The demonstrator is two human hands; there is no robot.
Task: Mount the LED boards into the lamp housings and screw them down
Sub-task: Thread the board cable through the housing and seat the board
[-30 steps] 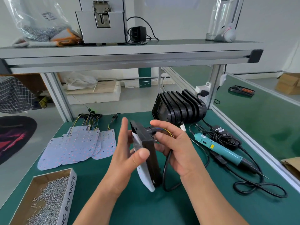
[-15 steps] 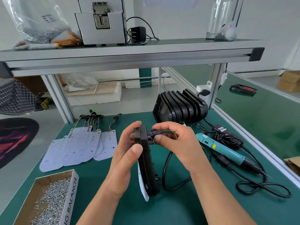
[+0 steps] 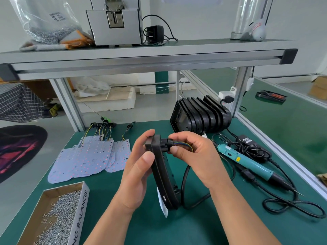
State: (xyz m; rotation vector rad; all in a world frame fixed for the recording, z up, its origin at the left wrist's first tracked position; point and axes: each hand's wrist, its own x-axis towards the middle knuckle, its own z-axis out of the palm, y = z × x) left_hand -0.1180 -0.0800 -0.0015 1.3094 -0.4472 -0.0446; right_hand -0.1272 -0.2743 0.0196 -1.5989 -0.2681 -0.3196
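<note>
Head view: my left hand [image 3: 139, 174] grips the black plastic lamp housing [image 3: 162, 174], held on edge over the green tabletop [image 3: 159, 230], with a thin white LED board [image 3: 161, 206] against its left face. My right hand [image 3: 198, 156] pinches the black wired connector [image 3: 165, 144] at the housing's top. Spare white LED boards [image 3: 85, 156] lie left of the housing, a teal electric screwdriver [image 3: 247, 163] to its right.

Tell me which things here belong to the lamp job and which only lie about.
For the job: held lamp housing, its connector, LED boards, stacked housings, box of screws, electric screwdriver.
Lying about: plug adapter, gloves, black-orange tool.
</note>
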